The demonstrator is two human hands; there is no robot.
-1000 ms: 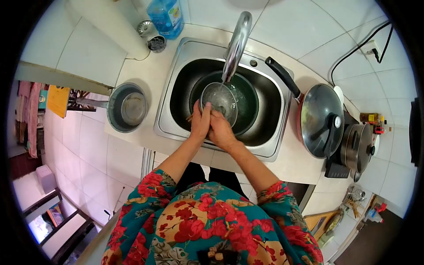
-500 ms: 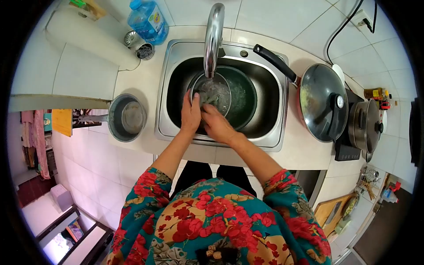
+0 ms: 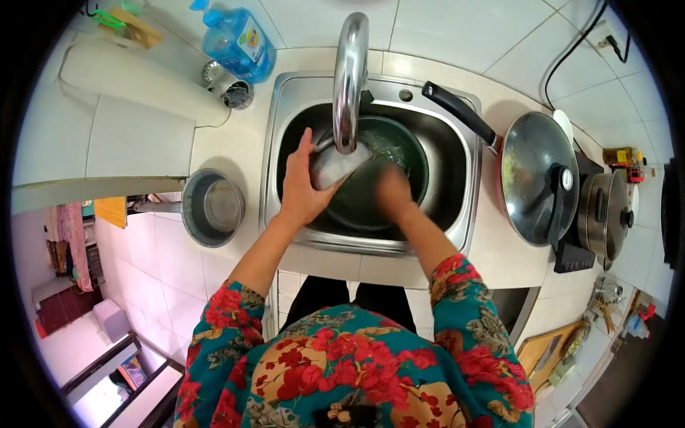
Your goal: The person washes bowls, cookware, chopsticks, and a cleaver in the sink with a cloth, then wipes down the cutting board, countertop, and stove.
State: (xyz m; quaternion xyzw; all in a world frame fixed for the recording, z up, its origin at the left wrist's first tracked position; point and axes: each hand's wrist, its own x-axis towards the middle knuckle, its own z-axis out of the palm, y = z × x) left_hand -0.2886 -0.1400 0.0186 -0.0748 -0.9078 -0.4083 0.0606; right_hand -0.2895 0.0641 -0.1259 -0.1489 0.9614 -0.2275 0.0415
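My left hand (image 3: pixel 303 187) grips a round metal bowl (image 3: pixel 337 167) by its left side, fingers along the outside. The bowl is tilted under the chrome faucet (image 3: pixel 349 78), and its inside looks whitish and wet. Motion smears my right hand (image 3: pixel 394 194), which is just right of the bowl above the dark green basin (image 3: pixel 417 146). A dark greenish patch lies between this hand and the bowl; whether it is something held cannot be made out. The basin contains water and sits in the steel sink (image 3: pixel 451 207).
A grey saucepan (image 3: pixel 191 207) stands on the counter left of the sink. Blue soap bottle (image 3: pixel 246 46) and a metal scrubber cup (image 3: pixel 237 95) are behind it. At right are a lidded frying pan (image 3: pixel 531 164), its handle over the sink corner, and a lidded pot (image 3: pixel 594 214).
The bowl has tipped from facing upward to a steep tilt under the faucet. My right hand has moved away from it to the right and is now blurred. The view has shifted slightly.
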